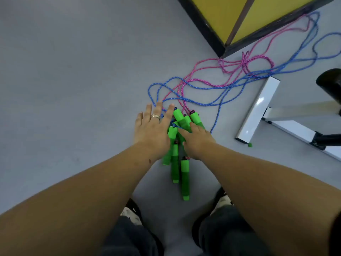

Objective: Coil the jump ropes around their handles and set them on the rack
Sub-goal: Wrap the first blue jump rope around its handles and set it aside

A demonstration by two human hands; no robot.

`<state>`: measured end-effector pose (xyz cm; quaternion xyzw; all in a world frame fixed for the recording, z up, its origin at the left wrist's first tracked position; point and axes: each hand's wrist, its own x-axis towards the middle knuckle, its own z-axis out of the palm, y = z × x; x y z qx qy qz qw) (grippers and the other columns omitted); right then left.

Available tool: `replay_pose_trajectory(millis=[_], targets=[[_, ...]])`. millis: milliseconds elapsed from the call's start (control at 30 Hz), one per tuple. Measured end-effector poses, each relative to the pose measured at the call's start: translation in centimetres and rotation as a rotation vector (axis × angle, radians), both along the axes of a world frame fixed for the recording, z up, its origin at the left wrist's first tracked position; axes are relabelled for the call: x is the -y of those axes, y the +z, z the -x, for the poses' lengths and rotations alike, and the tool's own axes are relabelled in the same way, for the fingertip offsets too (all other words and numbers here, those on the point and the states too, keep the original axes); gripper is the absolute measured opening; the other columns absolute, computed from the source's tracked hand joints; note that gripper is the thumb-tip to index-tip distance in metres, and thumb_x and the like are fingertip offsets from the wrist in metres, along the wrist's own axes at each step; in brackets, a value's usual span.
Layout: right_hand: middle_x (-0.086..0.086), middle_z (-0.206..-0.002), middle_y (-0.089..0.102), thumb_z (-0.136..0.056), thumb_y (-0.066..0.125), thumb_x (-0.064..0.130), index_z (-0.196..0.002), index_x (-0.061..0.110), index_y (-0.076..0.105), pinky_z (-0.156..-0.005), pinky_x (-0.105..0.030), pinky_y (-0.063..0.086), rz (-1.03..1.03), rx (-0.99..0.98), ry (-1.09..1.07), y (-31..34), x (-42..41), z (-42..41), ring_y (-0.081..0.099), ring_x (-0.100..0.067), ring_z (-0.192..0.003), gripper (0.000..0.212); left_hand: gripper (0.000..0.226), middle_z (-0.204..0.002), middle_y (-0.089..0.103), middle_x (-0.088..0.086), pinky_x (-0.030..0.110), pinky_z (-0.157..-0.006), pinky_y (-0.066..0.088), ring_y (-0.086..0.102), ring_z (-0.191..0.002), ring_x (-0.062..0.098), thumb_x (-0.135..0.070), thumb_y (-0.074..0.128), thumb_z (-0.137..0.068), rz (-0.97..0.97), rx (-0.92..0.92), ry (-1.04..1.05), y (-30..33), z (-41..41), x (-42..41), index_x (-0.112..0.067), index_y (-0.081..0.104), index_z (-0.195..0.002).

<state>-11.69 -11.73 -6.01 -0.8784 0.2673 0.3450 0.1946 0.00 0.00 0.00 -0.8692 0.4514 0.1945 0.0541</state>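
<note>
Several green jump-rope handles (184, 174) lie in a pile on the grey floor, just ahead of my feet. Blue ropes (208, 87) and pink ropes (206, 61) trail from them toward the upper right, loose and tangled. My left hand (154, 129) hovers flat with fingers spread over the left side of the pile, a ring on one finger. My right hand (196, 140) reaches into the pile with its fingers curled down among the handles; whether it grips one is hidden.
The white metal base of a rack or stand (258, 109) lies on the floor at the right, with a black part (329, 84) beside it. A yellow panel with a dark frame (230, 21) stands at the back. My shoes (132, 211) show below.
</note>
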Motion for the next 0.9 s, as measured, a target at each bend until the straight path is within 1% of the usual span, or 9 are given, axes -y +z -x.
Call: replay_pose_trajectory(millis=[200, 400, 467, 567, 633, 733, 800, 867, 900], targets=[[-0.01, -0.163, 0.013, -0.098, 0.043, 0.042, -0.156, 0.043, 0.018, -0.116, -0.055, 0.029, -0.161, -0.079, -0.198, -3.0, 0.7, -3.3, 0.027, -0.039, -0.144, 0.064, 0.1, -0.172, -0.006, 0.004, 0.052, -0.127, 0.008, -0.007, -0.158, 0.034, -0.023, 0.053, -0.088, -0.053, -0.026, 0.014, -1.1, -1.7, -0.1, -0.036, -0.015, -0.16], [-0.011, -0.148, 0.026, -0.091, 0.05, 0.034, -0.146, 0.031, 0.04, -0.112, -0.05, 0.036, -0.175, -0.112, -0.318, -2.6, 0.1, -3.5, 0.043, -0.037, -0.131, 0.056, 0.101, -0.172, -0.005, 0.004, 0.052, -0.127, 0.008, -0.006, -0.158, 0.034, -0.019, 0.053, -0.086, -0.043, -0.045, 0.036, -0.6, -1.8, -0.3, -0.036, -0.012, -0.16], [-0.013, -0.146, 0.029, -0.091, 0.052, 0.031, -0.145, 0.027, 0.042, -0.11, -0.047, 0.04, -0.199, -0.024, -0.4, -2.2, -0.2, -2.8, 0.049, -0.036, -0.125, 0.055, 0.102, -0.172, -0.004, 0.004, 0.051, -0.127, 0.009, -0.005, -0.158, 0.035, -0.02, 0.056, -0.086, -0.037, -0.04, 0.034, -0.2, -1.6, -0.2, -0.035, -0.011, -0.161], [-0.014, -0.14, 0.043, -0.095, 0.056, 0.034, -0.141, 0.03, 0.054, -0.106, -0.04, 0.044, -0.151, 0.286, -0.579, -0.6, -0.1, -1.8, 0.054, -0.033, -0.122, 0.046, 0.1, -0.172, -0.002, 0.006, 0.05, -0.127, 0.01, -0.002, -0.158, 0.035, -0.022, 0.056, -0.088, -0.022, -0.027, 0.011, 0.7, -1.2, 0.1, -0.035, -0.012, -0.161], [-0.01, -0.128, 0.054, -0.095, 0.06, 0.038, -0.128, 0.034, 0.066, -0.098, -0.035, 0.047, -0.097, 0.458, -0.668, 1.1, 0.1, -1.4, 0.058, -0.029, -0.114, 0.034, 0.097, -0.172, -0.001, 0.006, 0.049, -0.126, 0.011, 0.0, -0.158, 0.035, -0.023, 0.056, -0.089, 0.001, -0.031, 0.006, 1.6, -0.8, 0.3, -0.034, -0.009, -0.161], [-0.004, -0.112, 0.063, -0.089, 0.068, 0.032, -0.11, 0.032, 0.074, -0.087, -0.03, 0.048, -0.066, 0.584, -0.785, 3.4, 0.3, -0.9, 0.062, -0.024, -0.101, 0.022, 0.096, -0.172, 0.001, 0.004, 0.047, -0.126, 0.012, 0.002, -0.158, 0.034, -0.019, 0.055, -0.088, 0.055, -0.048, 0.011, 3.3, -0.3, 0.9, -0.033, -0.005, -0.162], [0.0, -0.097, 0.064, -0.084, 0.07, 0.019, -0.098, 0.026, 0.065, -0.076, -0.031, 0.048, -0.098, 0.641, -0.891, 4.8, 0.2, -0.6, 0.062, -0.022, -0.089, 0.015, 0.096, -0.172, 0.002, 0.003, 0.046, -0.126, 0.013, 0.004, -0.158, 0.032, -0.02, 0.055, -0.089, 0.098, -0.075, 0.008, 4.4, 0.3, 1.3, -0.032, -0.005, -0.163], [0.004, -0.087, 0.061, -0.08, 0.069, 0.01, -0.096, 0.021, 0.051, -0.067, -0.033, 0.047, -0.187, 0.682, -0.994, 6.5, -0.1, -0.1, 0.06, -0.02, -0.08, 0.026, 0.09, -0.171, 0.009, 0.004, 0.046, -0.125, 0.019, 0.01, -0.157, 0.03, -0.022, 0.053, -0.092, 0.167, -0.098, -0.011, 5.8, 0.9, 1.6, -0.027, -0.001, -0.164], [0.005, -0.086, 0.06, -0.079, 0.069, 0.008, -0.097, 0.021, 0.05, -0.066, -0.032, 0.047, -0.232, 0.708, -1.012, 7.4, -0.2, 0.0, 0.06, -0.017, -0.079, 0.029, 0.085, -0.17, 0.015, 0.005, 0.045, -0.124, 0.022, 0.016, -0.156, 0.029, -0.024, 0.051, -0.094, 0.217, -0.109, -0.013, 6.5, 1.3, 1.8, -0.023, 0.003, -0.164]])
